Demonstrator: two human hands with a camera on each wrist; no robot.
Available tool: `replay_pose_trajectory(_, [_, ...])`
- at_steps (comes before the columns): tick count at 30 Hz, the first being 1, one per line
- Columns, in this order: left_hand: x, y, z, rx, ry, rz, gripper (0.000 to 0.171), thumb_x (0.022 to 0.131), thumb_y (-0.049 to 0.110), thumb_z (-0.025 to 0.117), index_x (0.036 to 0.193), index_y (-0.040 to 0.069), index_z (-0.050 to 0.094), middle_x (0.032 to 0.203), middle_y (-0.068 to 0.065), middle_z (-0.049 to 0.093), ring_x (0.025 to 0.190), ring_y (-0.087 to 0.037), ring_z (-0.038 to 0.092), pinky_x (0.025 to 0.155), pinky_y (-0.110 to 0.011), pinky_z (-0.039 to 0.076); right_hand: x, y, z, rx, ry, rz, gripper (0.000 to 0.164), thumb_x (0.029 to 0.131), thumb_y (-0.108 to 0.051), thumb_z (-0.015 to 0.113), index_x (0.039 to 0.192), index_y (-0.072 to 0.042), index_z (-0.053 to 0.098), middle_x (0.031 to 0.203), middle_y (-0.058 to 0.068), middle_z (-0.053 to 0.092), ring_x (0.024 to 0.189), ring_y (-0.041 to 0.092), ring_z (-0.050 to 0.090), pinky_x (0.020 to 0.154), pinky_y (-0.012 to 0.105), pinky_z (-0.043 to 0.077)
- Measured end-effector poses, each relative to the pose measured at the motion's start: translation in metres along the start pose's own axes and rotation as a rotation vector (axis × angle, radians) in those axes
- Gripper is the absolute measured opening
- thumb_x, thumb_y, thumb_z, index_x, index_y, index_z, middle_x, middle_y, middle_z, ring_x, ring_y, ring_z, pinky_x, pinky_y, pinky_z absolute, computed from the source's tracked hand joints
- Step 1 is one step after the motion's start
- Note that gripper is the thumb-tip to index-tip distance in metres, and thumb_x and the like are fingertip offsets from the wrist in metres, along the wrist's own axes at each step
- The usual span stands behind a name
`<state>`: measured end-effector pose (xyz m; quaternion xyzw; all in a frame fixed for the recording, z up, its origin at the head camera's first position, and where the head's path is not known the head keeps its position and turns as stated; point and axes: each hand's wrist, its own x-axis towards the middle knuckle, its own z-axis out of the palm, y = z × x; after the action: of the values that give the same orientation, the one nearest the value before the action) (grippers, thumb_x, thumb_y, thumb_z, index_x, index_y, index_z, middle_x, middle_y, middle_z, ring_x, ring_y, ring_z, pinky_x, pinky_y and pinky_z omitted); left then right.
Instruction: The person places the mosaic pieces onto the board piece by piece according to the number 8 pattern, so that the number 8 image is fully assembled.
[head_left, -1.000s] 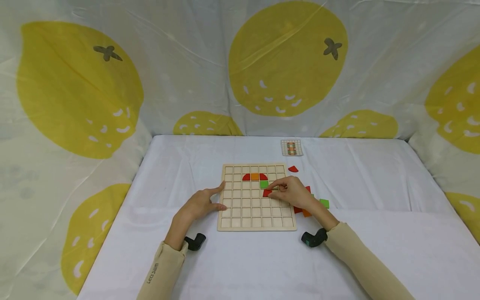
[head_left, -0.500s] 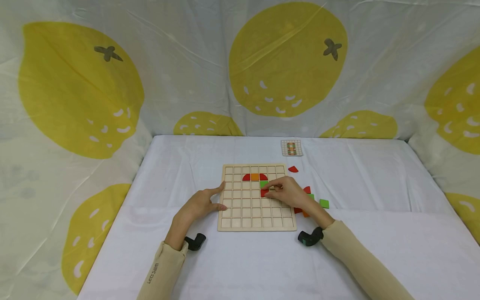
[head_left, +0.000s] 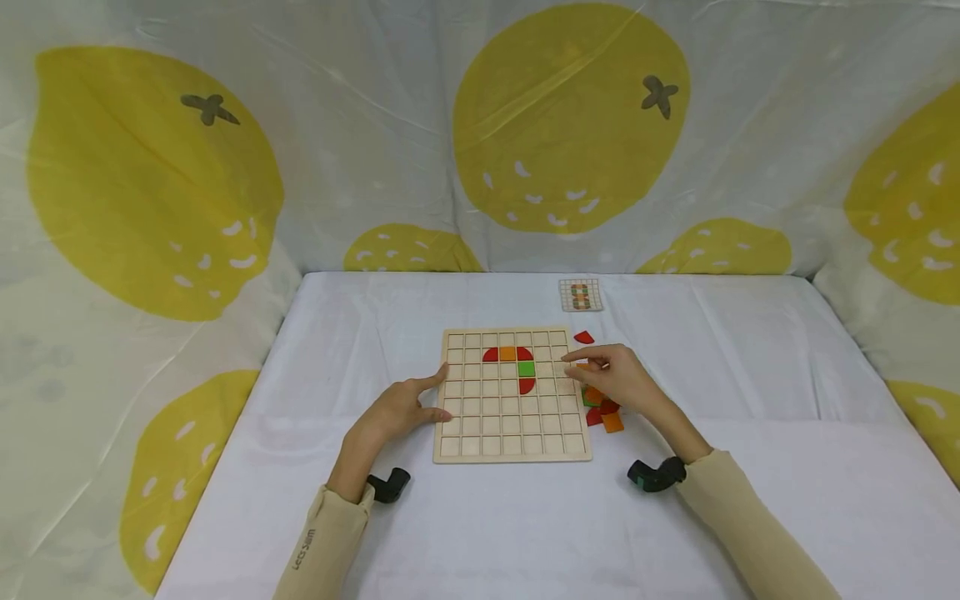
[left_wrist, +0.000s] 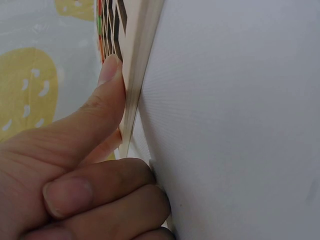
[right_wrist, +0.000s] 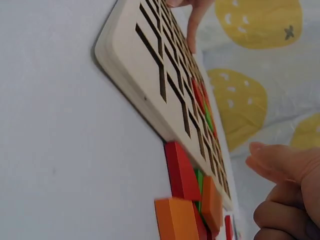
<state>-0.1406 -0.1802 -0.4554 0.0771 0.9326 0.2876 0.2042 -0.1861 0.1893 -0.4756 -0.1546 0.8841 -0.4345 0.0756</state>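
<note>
The white-covered surface [head_left: 525, 525] bore everything, so a tug on its cloth could have shifted the lot. The wooden board [head_left: 495, 427] lay flat on it; a sideways push might have slid it. The left hand [head_left: 397, 410] seemed to steady it, thumb and forefinger spread along its left edge, though uneven pressure there could have turned it. The right hand [head_left: 618, 379], well apart from the left, hung over the opposite edge, thumb and forefinger parted, nothing seen between them; lowered carelessly, it could have scattered the overlapping heap of blocks [head_left: 606, 407] against the board. The pattern card [head_left: 581, 295] lay farther back, its tiny colours easy to misread. The green square [head_left: 527, 368] and orange square [head_left: 507, 354] sat in cells, where a brushing finger might have dislodged them.
</note>
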Motion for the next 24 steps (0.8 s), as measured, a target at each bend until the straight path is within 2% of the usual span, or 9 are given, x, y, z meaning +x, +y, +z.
replay_pose_trajectory(3, [-0.001,0.000,0.000,-0.006,0.004,0.000,0.087,0.090,0.035,0.079,0.162,0.020,0.033,0.151,-0.028,0.052,0.119,-0.027,0.062,0.113,-0.053,0.045,-0.008,0.007,-0.010,-0.021,0.026,0.031,0.025,0.093,-0.025,0.080,0.115,-0.013,0.080,0.062,-0.002,0.039,0.054,0.011,0.035,0.051,0.023,0.025])
replay_pose_trajectory(9, [-0.001,0.002,-0.001,-0.002,0.002,-0.003,0.086,0.090,0.035,0.079,0.162,0.020,0.033,0.139,-0.030,0.061,0.096,-0.021,0.059,0.108,-0.050,0.048,-0.022,0.022,-0.018,-0.015,0.038,0.089,0.028,0.091,-0.024,0.082,0.116,-0.011,0.079,0.060,-0.003,0.038,0.054,0.011,0.036,0.050,0.024,0.025])
replay_pose_trajectory(11, [-0.001,0.002,-0.001,-0.003,0.000,-0.005,0.086,0.090,0.035,0.079,0.162,0.020,0.033,0.133,-0.030,0.064,0.094,-0.021,0.058,0.107,-0.050,0.048,-0.026,0.025,-0.019,-0.016,0.040,0.095,0.029,0.090,-0.024,0.083,0.115,-0.011,0.079,0.060,-0.003,0.038,0.054,0.010,0.035,0.050,0.023,0.025])
replay_pose_trajectory(16, [-0.001,0.000,0.000,-0.006,0.000,-0.003,0.086,0.090,0.035,0.080,0.162,0.021,0.034,0.126,-0.030,0.067,0.111,-0.025,0.063,0.110,-0.051,0.046,-0.032,0.030,-0.021,-0.017,0.013,0.110,0.029,0.087,-0.027,0.085,0.112,-0.013,0.081,0.060,-0.005,0.037,0.055,0.008,0.034,0.052,0.024,0.026])
replay_pose_trajectory(19, [-0.001,0.000,0.000,-0.005,-0.001,0.000,0.086,0.090,0.035,0.079,0.162,0.021,0.034,0.138,-0.030,0.063,0.131,-0.032,0.060,0.114,-0.053,0.044,-0.035,0.031,-0.021,-0.010,-0.016,0.134,0.030,0.086,-0.032,0.086,0.111,-0.017,0.082,0.059,-0.006,0.035,0.057,0.007,0.034,0.057,0.025,0.029])
replay_pose_trajectory(21, [-0.001,0.000,0.000,-0.006,-0.002,-0.003,0.086,0.090,0.035,0.079,0.162,0.021,0.034,0.149,-0.028,0.055,0.141,-0.036,0.053,0.116,-0.054,0.042,-0.037,0.031,-0.020,-0.011,-0.030,0.143,0.031,0.085,-0.036,0.087,0.111,-0.020,0.082,0.059,-0.007,0.033,0.058,0.007,0.033,0.059,0.025,0.030])
replay_pose_trajectory(24, [-0.001,0.001,0.000,-0.004,-0.006,-0.009,0.086,0.091,0.035,0.079,0.162,0.022,0.033,0.159,-0.023,0.045,0.149,-0.038,0.043,0.119,-0.056,0.039,-0.038,0.030,-0.019,-0.010,-0.036,0.140,0.032,0.083,-0.038,0.088,0.109,-0.021,0.082,0.058,-0.006,0.031,0.057,0.008,0.032,0.058,0.026,0.030])
